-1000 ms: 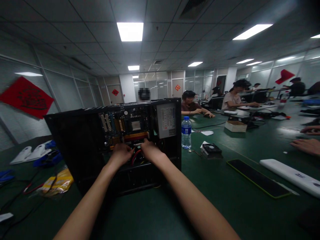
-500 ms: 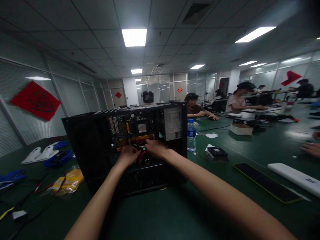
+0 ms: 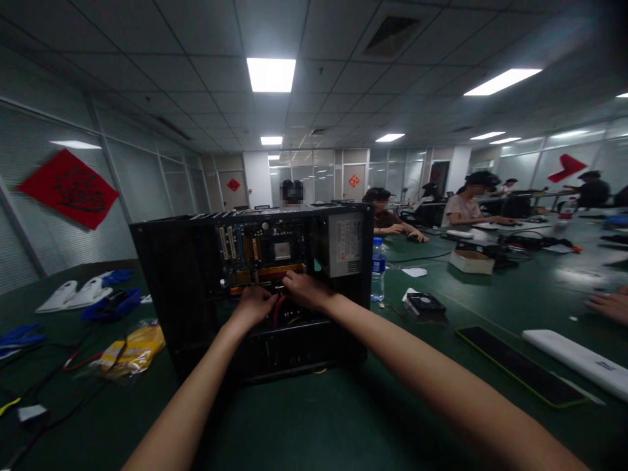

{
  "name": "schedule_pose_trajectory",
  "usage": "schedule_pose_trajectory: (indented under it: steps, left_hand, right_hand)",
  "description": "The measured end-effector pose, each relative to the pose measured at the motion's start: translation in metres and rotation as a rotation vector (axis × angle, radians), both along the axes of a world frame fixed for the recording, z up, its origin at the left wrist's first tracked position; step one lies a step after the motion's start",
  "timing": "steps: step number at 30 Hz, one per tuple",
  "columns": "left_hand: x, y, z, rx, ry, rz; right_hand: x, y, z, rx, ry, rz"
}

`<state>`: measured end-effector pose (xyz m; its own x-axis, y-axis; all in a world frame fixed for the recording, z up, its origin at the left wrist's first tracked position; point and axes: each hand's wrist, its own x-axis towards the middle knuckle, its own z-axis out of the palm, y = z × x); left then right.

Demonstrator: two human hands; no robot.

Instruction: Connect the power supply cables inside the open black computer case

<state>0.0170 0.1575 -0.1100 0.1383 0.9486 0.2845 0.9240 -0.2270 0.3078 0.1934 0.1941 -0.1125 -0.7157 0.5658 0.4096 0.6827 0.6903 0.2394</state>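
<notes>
An opened black computer case [image 3: 157, 281] stands on the green table in front of me. Inside it are a motherboard [image 3: 245, 252] with orange-gold slots along its lower side and a grey power supply [image 3: 347, 243] at the upper right. My left hand [image 3: 255, 306] is closed at the board's lower edge, its fingertips together on something too small to make out. Just to its right, my right hand [image 3: 307, 290] reaches in with fingers pinched at the top of a red and dark cable [image 3: 278, 309]. The cable's connector is hidden by the fingers.
Right of the case stand a water bottle [image 3: 377, 268], a black fan-like part [image 3: 424, 303] and a small box [image 3: 471, 260]. A dark strip [image 3: 520, 366] and a white bar [image 3: 574, 360] lie nearer. At left are a blue tray [image 3: 112, 305] and yellow packet [image 3: 132, 350]. Other people sit beyond.
The view has shifted slightly, so the case appears a little further right. Both hands stay at the same spot inside it, fingers still close together.
</notes>
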Motion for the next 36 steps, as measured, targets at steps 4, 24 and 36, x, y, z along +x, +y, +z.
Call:
schedule_pose_trajectory:
  steps: [4,24,36]
  left_hand:
    - [0.0,0.002,0.001,0.02,0.016,0.008]
    - [-0.003,-0.003,-0.003,-0.016,0.002,-0.037]
    - [-0.005,-0.01,-0.003,-0.014,0.018,-0.018]
  right_hand:
    - [-0.001,0.003,-0.003,-0.015,0.003,0.007]
    - [-0.005,0.015,-0.011,0.05,-0.055,0.085]
    - [-0.005,0.012,-0.011,-0.042,-0.029,0.044]
